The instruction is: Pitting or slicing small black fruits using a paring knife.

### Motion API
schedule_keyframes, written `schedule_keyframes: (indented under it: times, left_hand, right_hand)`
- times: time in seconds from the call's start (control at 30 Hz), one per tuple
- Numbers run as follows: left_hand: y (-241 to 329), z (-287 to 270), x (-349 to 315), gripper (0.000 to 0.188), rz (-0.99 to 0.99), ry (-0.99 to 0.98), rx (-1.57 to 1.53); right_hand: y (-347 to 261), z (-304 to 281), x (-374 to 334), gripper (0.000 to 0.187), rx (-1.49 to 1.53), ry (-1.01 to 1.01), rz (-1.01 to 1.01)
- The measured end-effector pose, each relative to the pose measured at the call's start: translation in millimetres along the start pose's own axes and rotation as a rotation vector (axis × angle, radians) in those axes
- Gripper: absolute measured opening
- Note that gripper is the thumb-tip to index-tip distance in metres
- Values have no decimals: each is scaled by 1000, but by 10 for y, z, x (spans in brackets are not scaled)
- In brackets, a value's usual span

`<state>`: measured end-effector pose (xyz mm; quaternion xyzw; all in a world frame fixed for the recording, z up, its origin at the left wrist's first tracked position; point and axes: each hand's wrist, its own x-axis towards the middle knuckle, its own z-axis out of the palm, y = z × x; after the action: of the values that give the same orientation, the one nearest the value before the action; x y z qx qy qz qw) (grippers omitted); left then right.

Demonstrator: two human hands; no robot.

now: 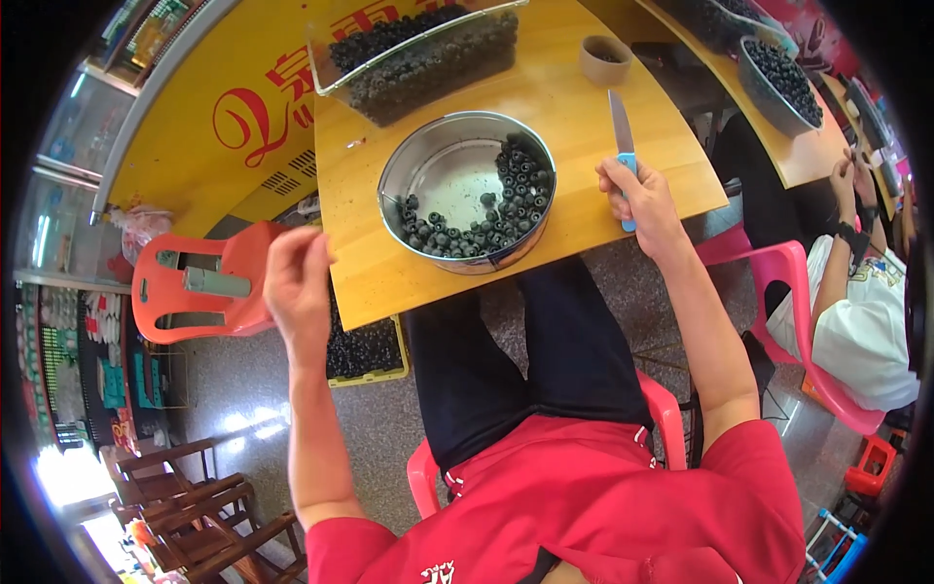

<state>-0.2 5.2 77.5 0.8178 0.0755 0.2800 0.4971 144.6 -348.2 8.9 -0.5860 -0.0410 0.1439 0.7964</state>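
Note:
My right hand [642, 200] is closed round the blue handle of a small knife [620, 125], its blade pointing up and away over the table. My left hand [300, 284] is beside the table's left edge, fingers curled and pressed together; whatever is in them, if anything, does not show. Between the hands stands a round metal basin [387, 200] on the table. Small dark round pieces [477, 234], several with pale ring-like marks, lie along its right and near sides. Part of its bottom is bare. Neither hand touches the basin.
Behind the basin, a clear plastic bin [433, 63] holds many dark pieces; a small brown cup [605, 60] stands at the back right. A yellow crate [394, 373] of dark pieces is on the floor. An orange stool [156, 292] stands left; a person [866, 311] sits right.

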Motion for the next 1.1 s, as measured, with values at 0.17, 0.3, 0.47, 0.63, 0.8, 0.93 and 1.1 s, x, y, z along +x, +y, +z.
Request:
schedule_keyframes:
  times: [0.17,0.3,0.47,0.63,0.8,0.93,1.1]
  left_hand:
    - [510,561,568,5,802,-700,729]
    - [313,888,851,8,854,-935,1300]
    - [-3,1134,937,9,833,-1104,1455]
    - [-7,1054,952,6,658,-1157,1332]
    - [-26,1041,908,8,659,-1106,1288]
    - [-6,1102,891,12,529,-1135,1186]
    - [80,1162,809,16,411,-944,788]
  right_hand:
    - [-11,16,-25,18,-36,6,-24]
    - [12,59,-21,18,-51,-3,-24]
    - [7,-22,-29,19,-50,-10,-24]
    - [17,41,-20,20,-70,-21,-18]
    - [2,27,-27,21,-88,-21,-30]
    - [10,-18,-47,20,-105,-5,-42]
    - [17,54,-36,20,-122,-16,-43]
